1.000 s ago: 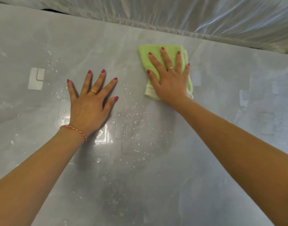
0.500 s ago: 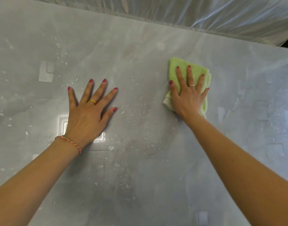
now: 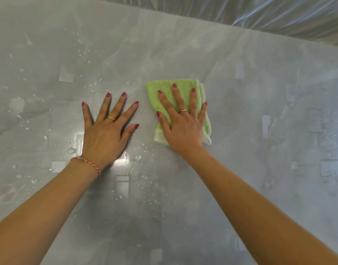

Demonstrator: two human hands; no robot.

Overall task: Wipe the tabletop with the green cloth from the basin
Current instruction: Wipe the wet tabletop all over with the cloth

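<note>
Green cloth lies under the flat, spread-fingered right hand, which should press evenly toward droplets at seven o'clock.

My right hand slides the green cloth back leftward across the tabletop, now just beside my left hand (half a second ago they sat well apart).

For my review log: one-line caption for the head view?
Right hand presses folded green cloth flat on wet tabletop; left hand rests flat beside it.
</note>
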